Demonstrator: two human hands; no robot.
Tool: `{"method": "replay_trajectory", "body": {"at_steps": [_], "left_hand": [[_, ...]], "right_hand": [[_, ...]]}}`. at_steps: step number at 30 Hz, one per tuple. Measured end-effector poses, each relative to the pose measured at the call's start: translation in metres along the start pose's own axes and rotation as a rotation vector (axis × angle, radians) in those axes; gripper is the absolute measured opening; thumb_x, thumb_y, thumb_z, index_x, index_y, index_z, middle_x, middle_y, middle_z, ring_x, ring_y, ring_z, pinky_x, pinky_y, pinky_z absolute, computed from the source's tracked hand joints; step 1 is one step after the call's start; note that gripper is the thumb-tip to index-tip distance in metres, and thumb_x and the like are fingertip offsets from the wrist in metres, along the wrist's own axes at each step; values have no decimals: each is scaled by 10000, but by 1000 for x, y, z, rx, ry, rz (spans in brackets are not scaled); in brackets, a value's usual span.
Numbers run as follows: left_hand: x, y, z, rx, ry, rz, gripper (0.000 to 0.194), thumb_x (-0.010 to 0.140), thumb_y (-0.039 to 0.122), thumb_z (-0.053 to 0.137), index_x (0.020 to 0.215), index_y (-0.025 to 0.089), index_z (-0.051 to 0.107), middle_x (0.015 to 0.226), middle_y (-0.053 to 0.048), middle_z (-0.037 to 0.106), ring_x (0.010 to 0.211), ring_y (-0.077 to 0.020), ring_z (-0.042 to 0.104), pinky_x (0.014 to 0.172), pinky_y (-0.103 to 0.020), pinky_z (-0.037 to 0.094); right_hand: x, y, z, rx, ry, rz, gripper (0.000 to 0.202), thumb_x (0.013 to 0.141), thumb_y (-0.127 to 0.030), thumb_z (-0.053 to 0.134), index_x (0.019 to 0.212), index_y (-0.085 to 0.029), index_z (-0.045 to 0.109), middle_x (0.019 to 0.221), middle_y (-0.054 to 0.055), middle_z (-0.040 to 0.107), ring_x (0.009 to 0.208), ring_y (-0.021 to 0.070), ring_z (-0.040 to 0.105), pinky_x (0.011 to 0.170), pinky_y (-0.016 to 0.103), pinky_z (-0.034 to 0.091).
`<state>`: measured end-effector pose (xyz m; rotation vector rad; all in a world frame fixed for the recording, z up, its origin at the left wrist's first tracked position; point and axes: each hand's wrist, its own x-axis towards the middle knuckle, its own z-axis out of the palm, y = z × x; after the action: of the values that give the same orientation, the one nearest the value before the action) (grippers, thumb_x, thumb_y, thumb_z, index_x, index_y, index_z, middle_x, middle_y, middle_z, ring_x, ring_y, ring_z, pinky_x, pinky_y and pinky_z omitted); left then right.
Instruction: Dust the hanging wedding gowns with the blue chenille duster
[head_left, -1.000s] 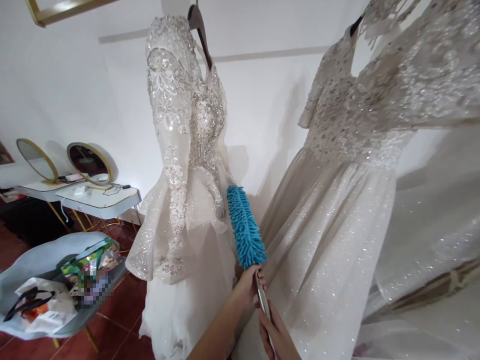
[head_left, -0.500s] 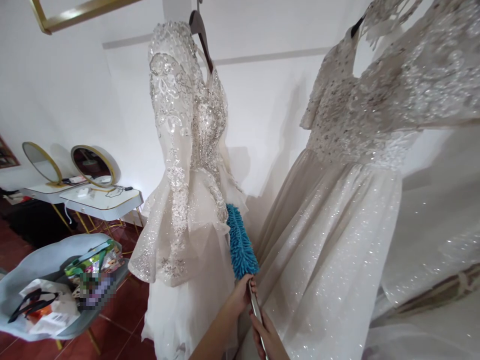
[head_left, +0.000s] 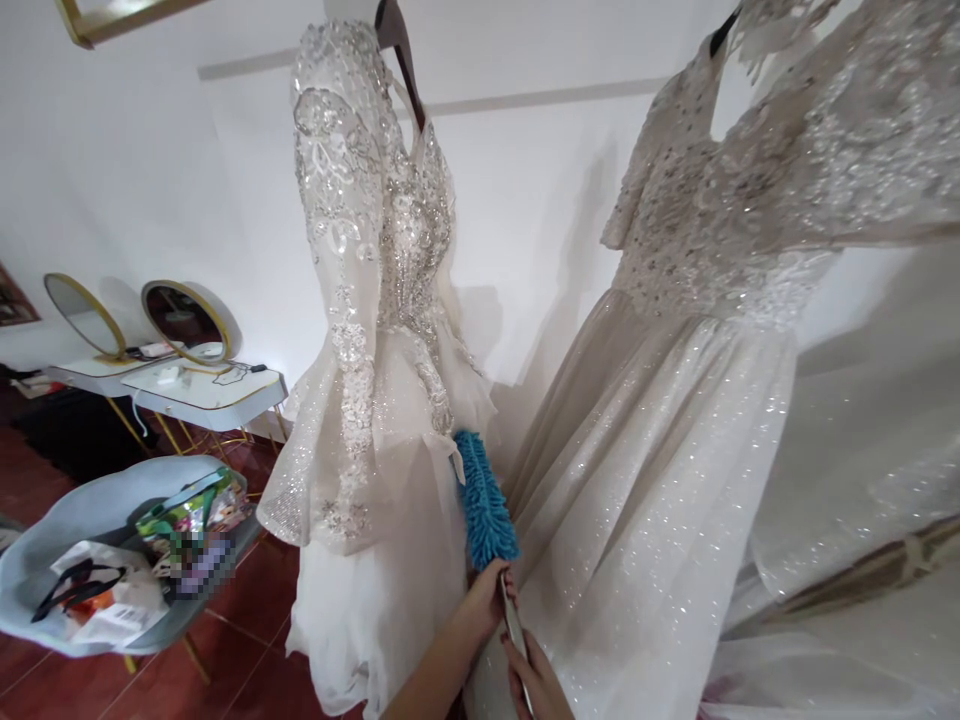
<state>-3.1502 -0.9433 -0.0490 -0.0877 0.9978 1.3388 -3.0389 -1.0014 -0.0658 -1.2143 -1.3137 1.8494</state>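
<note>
A blue microfibre duster (head_left: 486, 505) points up and slightly left, its fluffy head against the skirt of a long-sleeved white beaded gown (head_left: 352, 390). My left hand (head_left: 491, 592) is closed round the handle just below the head. Lower down, my right hand (head_left: 531, 672) is wrapped round the same silver handle. To the right hangs a second sparkling gown (head_left: 675, 420) with short sleeves, close beside the duster and my right hand. Where the duster's tip meets the first gown, a fold of fabric partly overlaps it.
At left stands a pale blue chair (head_left: 45, 570) with bags on it. Behind it, white dressing tables (head_left: 217, 390) carry round mirrors (head_left: 185, 320). The first gown hangs on a dark hanger (head_left: 401, 60). More white fabric (head_left: 877, 440) hangs at far right.
The duster and both hands have moved slightly down along the gown's skirt. The view has shifted a little, and the gown's lower hem has swung slightly.
</note>
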Motion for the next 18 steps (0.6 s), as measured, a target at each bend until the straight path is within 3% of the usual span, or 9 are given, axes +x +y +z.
{"method": "replay_trajectory", "body": {"at_steps": [6,9,13,18], "left_hand": [[-44,36,53,63,-217,116,129,803,224,531,685,182,499,530,80,377,419,-72,326,495,-228,354],[-60,47,68,93,-278,167,169,788,263,543,655,195,463,545,82,368,427,-68,308,502,-230,357],[-66,46,64,101,-307,222,190,785,282,544,645,198,448,557,79,379,438,-68,310,511,-232,356],[-51,25,36,43,-166,212,176,778,274,583,660,191,481,537,85,383,427,-69,329,508,-229,347]], "right_hand": [[-12,-54,-8,-22,-49,-158,616,707,-732,575,992,-188,532,446,-131,416,271,44,304,266,152,227],[-16,-69,-10,-55,-66,-201,603,732,-721,555,1022,-192,530,439,-138,399,269,48,309,261,151,254],[-19,-70,-9,-59,-101,-196,589,721,-719,574,998,-200,533,457,-131,417,272,46,311,257,152,251],[-17,-44,-10,-56,-142,-119,637,681,-752,578,999,-202,529,434,-139,411,250,42,292,254,152,221]]}}
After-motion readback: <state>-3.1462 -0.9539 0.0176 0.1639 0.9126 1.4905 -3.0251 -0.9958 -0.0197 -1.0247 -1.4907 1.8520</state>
